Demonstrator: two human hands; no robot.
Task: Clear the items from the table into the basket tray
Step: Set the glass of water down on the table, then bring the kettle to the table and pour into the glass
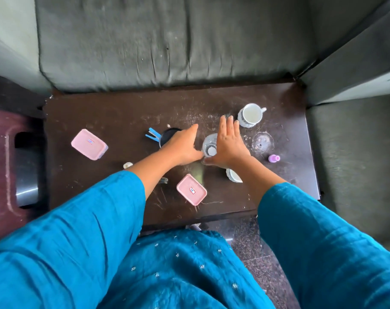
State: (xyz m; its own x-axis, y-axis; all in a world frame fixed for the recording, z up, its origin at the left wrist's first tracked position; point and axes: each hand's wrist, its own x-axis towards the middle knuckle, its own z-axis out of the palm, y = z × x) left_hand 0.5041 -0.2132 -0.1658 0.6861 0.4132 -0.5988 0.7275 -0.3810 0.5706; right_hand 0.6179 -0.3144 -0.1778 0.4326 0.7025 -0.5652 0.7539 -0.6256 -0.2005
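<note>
A clear plastic bottle (209,144) with a white cap stands mid-table between my hands. My left hand (182,145) lies flat with straight fingers just left of it, over a dark round container (167,136). My right hand (229,143) is flat beside the bottle's right side, fingers straight, thumb near the base. Whether either hand touches the bottle I cannot tell. Two pink lidded boxes sit on the dark table (113,112): one at the left (89,144), one near the front (191,189). A white cup (252,114) stands at the back right.
A blue clip (152,135) lies by the dark container. A clear glass lid (262,141), a small purple bottle (274,158) and a white dish (233,175) are at the right. A maroon stool (11,166) stands left. Grey sofa cushions (167,41) surround the table.
</note>
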